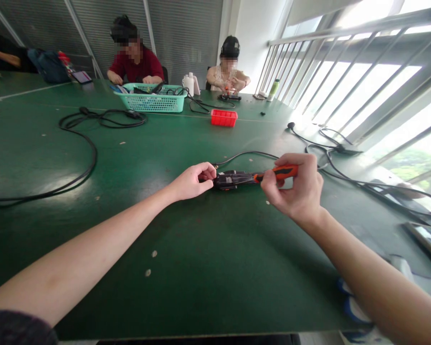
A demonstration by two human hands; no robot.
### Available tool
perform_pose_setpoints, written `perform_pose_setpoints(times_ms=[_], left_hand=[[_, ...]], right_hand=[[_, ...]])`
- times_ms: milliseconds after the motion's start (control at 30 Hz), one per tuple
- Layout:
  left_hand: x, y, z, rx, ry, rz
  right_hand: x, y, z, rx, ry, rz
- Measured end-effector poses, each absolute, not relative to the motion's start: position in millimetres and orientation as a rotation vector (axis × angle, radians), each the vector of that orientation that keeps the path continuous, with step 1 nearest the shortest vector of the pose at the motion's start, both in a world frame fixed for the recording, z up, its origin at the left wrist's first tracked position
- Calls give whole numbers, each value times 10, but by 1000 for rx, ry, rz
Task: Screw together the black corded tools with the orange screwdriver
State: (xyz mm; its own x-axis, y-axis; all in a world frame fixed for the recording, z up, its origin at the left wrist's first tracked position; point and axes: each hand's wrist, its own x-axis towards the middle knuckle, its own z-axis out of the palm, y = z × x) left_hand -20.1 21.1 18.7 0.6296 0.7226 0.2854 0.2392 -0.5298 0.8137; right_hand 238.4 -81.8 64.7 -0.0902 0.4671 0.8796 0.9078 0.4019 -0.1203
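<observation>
A long black device (226,180) lies on the green table in front of me, with a dark cord near it. My left hand (192,182) is closed with its fingertips on the left end of this device. In my right hand (301,189) is a screwdriver (285,171) with an orange and black handle, gripped between thumb and fingers. Its shaft points left along the top of the device. Where the screwdriver's tip meets the device is too small to make out.
A small red bin (224,118) stands beyond my hands. Behind it is a teal basket (154,102) holding tools and cords. Black cables (93,153) lie to the left, and more cables (326,153) to the right. Two people sit across the green table (201,268). A railing (309,72) borders the right.
</observation>
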Motion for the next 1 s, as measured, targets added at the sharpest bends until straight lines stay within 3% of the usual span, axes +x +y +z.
perform_pose_setpoints(times_ms=[367, 567, 1000], left_hand=[[-192, 209, 189, 2081, 751, 805], [-192, 211, 188, 2086, 764, 812], [-195, 223, 170, 2093, 761, 810]], right_hand=[[2460, -726, 535, -1088, -1947, -696], [2408, -729, 535, -1141, -1913, -478], [2401, -733, 530, -1278, -1726, -422]])
